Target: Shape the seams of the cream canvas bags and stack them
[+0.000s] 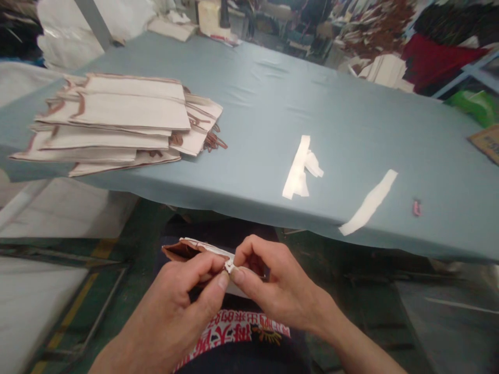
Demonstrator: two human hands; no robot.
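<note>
Over my lap, below the table's front edge, is a cream fabric piece with brown edging [202,246], probably a bag like those in the pile. My left hand [187,291] pinches its near corner between thumb and forefinger. Right beside it, my right hand [268,275] pinches the same corner, the thumb tips almost meeting. A small crumpled white bit [229,266] shows between the fingertips. Much of the fabric piece is hidden behind both hands.
A pile of cream bags with brown trim [128,114] lies on the blue-green table [253,124] at the left. White strips [298,169] and another white strip [368,202] lie right of centre. A small pink tool [417,208] is near the right front edge.
</note>
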